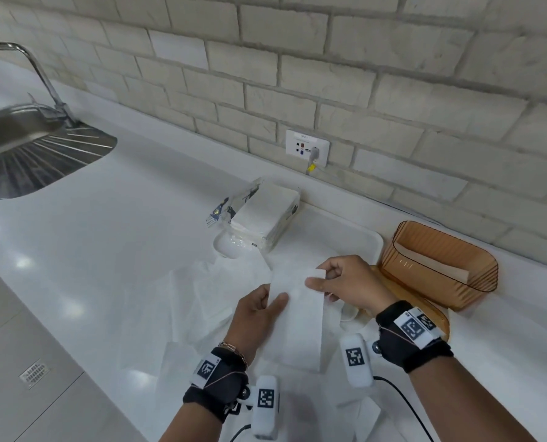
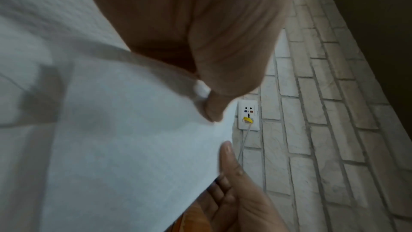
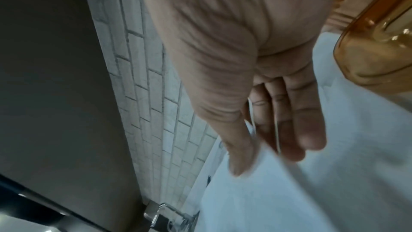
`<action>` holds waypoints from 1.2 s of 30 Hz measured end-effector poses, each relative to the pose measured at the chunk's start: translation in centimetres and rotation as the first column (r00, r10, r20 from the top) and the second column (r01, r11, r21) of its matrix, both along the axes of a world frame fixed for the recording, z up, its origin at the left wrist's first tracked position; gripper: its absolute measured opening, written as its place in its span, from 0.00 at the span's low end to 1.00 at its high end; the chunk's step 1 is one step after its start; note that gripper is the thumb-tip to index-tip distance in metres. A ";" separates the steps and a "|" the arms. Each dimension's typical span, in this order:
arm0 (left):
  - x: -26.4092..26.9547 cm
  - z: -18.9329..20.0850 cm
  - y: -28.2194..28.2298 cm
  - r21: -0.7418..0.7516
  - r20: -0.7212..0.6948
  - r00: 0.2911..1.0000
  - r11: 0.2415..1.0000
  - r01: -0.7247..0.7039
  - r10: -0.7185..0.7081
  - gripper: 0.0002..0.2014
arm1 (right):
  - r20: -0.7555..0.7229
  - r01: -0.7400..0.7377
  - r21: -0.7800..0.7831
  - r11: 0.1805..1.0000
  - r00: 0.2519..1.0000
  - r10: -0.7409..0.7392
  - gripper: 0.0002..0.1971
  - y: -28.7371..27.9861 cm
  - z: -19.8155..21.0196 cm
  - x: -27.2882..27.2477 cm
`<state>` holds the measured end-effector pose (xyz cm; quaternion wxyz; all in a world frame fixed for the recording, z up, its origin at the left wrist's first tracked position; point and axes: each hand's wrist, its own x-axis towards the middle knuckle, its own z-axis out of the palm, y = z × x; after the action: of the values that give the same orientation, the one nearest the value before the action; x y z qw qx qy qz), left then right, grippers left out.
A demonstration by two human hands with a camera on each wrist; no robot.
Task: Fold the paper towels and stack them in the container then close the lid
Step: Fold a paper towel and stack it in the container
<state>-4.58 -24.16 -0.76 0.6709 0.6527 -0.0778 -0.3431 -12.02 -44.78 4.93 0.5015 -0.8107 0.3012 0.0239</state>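
A folded white paper towel (image 1: 300, 317) hangs between both hands above the counter. My left hand (image 1: 261, 309) pinches its left edge with the thumb on top. My right hand (image 1: 335, 282) pinches its upper right corner between thumb and fingers; the right wrist view shows that pinch on the paper towel (image 3: 278, 191). In the left wrist view the paper towel (image 2: 133, 138) fills the frame under my left thumb. The amber container (image 1: 441, 266) stands open at the right with one folded towel inside. Its amber lid (image 1: 425, 311) lies flat beside it, partly under my right wrist.
Several loose unfolded towels (image 1: 182, 301) are spread over the white counter (image 1: 90, 218). An opened pack of towels (image 1: 262, 215) rests on a white tray (image 1: 361, 240) near the wall. A steel sink (image 1: 20, 145) and tap are far left. A wall socket (image 1: 307, 148) holds a plug.
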 end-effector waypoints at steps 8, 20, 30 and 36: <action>3.3 1.0 1.8 -0.221 -0.194 0.980 0.971 -0.096 0.053 0.13 | -0.447 -0.356 -0.599 0.717 0.892 0.069 0.57 -2.7 -3.1 1.2; 3.0 -0.1 -2.0 0.059 0.207 0.938 0.961 0.270 -0.277 0.09 | -0.218 -0.253 -0.351 0.902 0.958 0.184 0.11 -4.6 -3.5 1.5; 2.8 0.7 -6.2 -0.060 0.067 0.996 0.997 0.058 -0.054 0.07 | 0.214 -0.061 0.473 0.879 0.976 -0.047 0.28 -3.3 -0.4 -2.6; 4.1 1.4 -9.5 0.047 0.200 0.980 0.999 -0.016 0.006 0.17 | 0.264 0.167 0.397 0.902 0.921 -0.287 0.11 -2.3 -2.1 -3.1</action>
<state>-0.51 -33.67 0.64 0.6455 0.7004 -0.1328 -0.2740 -15.14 -47.09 2.87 0.6851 -0.6545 0.3005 -0.1097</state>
